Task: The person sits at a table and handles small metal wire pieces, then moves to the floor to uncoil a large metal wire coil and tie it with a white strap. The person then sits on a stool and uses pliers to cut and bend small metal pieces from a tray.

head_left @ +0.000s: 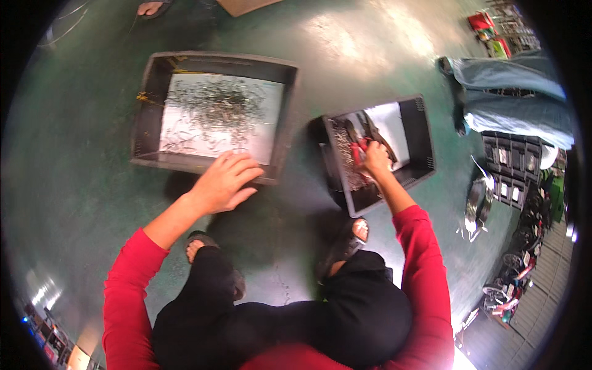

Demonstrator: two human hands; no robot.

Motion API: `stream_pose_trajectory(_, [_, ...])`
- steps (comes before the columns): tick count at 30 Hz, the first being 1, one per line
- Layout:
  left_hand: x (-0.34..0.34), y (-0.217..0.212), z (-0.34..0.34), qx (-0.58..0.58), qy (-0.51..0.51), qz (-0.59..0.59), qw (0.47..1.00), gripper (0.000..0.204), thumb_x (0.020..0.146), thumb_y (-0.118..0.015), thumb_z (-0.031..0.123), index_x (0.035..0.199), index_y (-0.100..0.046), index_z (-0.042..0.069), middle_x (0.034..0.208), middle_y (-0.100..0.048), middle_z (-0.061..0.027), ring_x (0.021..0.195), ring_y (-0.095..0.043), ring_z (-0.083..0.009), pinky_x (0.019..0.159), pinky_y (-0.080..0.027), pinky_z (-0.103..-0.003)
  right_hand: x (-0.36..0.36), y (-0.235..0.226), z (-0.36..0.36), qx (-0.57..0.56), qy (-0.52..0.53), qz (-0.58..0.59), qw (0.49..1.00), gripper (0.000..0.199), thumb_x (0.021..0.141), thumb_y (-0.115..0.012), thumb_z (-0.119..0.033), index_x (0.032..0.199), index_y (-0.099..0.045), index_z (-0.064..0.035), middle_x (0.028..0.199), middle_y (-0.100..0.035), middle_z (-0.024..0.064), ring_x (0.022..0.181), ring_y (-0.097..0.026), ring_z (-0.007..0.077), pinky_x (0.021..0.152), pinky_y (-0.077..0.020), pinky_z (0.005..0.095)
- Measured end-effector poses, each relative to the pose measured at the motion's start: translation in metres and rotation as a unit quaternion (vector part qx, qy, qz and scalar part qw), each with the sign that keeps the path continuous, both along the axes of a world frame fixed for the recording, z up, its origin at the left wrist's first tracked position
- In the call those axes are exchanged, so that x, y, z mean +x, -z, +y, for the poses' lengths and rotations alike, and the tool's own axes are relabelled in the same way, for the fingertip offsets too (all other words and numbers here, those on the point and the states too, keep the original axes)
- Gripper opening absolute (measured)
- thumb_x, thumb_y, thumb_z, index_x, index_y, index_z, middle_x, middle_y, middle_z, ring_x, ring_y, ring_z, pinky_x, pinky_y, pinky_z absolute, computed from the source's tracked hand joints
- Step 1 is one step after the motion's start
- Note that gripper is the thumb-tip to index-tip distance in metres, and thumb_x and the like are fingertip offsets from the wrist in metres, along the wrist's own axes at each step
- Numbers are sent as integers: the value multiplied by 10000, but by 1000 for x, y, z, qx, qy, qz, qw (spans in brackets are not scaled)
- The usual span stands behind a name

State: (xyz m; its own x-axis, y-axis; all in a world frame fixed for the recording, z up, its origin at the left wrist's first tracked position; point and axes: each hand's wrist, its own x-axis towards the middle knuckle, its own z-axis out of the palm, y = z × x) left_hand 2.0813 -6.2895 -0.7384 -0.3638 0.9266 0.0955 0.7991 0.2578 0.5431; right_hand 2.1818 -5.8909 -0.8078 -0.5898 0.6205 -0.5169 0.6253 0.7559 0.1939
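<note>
Down at the lower edge, person squatting on green floor (80, 185), black trousers, red sleeves, sandalled feet showing. Left hand (225, 182) is resting palm down, fingers spread and released, on the near rim of the large dark crate (145, 117); grasping nothing. That crate is lying flat on the floor to the left, rectangular, dark grey plastic, pale sheet lining its bottom, with a loose tangle of thin metal pieces (213, 111) scattered over the sheet, silvery-grey and wiry, densest toward the middle.

Right hand (375, 159) is reaching into the smaller dark crate (422, 139), fingers curled around a red-handled tool (359, 150); grip looking closed on it, though the tool's working end is too blurred to tell. Smaller crate is sitting to the right of the large one, apart from it, tilted in view, also lined with a pale sheet, with a heap of the same thin metal pieces along its left side beside the hand.

Farther right, another person's legs in blue jeans (512, 92) are showing, with stacked dark bins (515, 163) just below them. Far top right, red packages (484, 24) sitting small and blurred. Top left, another sandalled foot (151, 8) at the edge.
</note>
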Motion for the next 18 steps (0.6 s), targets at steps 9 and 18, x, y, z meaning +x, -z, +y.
stream_pose_trajectory(9, [-103, 20, -4, 77, -161, -106, 978, 142, 867, -581, 92, 985, -633, 32, 991, -646, -129, 982, -610, -310, 853, -480, -388, 15, -72, 17, -341, 229, 175, 895, 678, 660, -665, -195, 1263, -477, 51, 1059, -600, 153, 858, -603, 248, 736, -504, 350])
stream_pose_trajectory(18, [-161, 101, 89, -91, -40, 155, 983, 161, 783, -550, 72, 905, -651, 46, 962, -638, -136, 927, -630, -336, 803, -524, -441, 76, -104, -46, -634, 417, 396, 517, 665, 866, -485, -396, 1340, -429, 67, 1120, -601, 172, 875, -598, 230, 649, -488, 313])
